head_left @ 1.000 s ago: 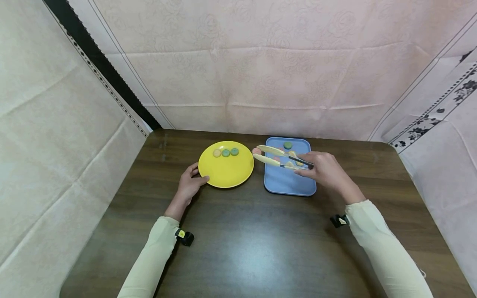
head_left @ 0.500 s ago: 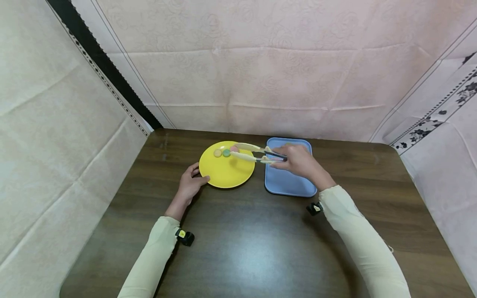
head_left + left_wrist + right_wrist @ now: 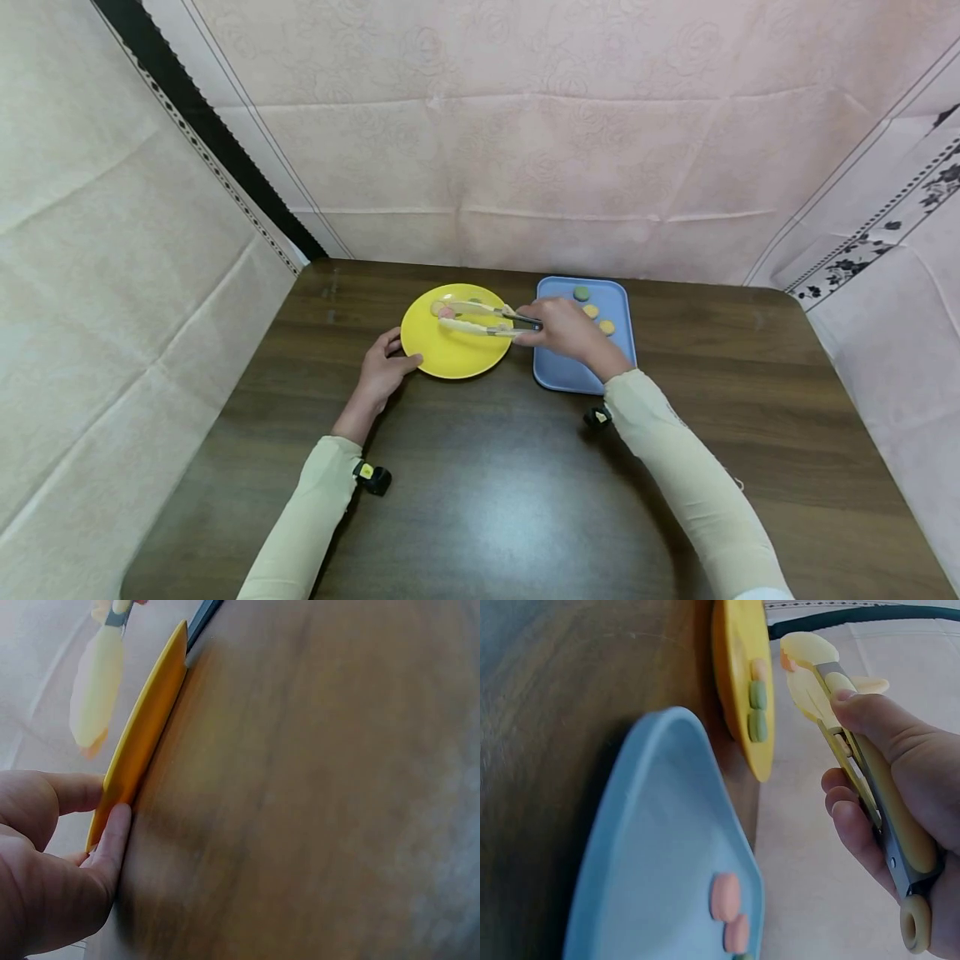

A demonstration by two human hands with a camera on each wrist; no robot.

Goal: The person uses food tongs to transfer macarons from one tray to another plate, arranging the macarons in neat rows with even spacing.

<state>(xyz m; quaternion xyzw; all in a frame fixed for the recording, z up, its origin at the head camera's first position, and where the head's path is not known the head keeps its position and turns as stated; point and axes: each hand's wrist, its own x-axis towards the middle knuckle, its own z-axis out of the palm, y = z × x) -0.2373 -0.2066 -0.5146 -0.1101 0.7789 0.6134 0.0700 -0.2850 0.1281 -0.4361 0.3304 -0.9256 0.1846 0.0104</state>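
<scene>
My left hand pinches the near-left rim of a round yellow plate, thumb and fingers on either side of its edge in the left wrist view. My right hand grips cream-coloured kitchen tongs, which reach left over the plate. Between the tongs' tips is a pink macaron, held above the plate. Green macarons and a yellowish one lie in a row on the plate, partly hidden by the tongs in the head view.
A blue rectangular tray stands right of the plate. On it lie a green macaron, yellow ones and pink ones. The wooden table meets a cloth backdrop at its far edge.
My right hand has carried the tongs and pink macaron leftward from above the tray to over the plate. The left hand stays on the plate's rim.
</scene>
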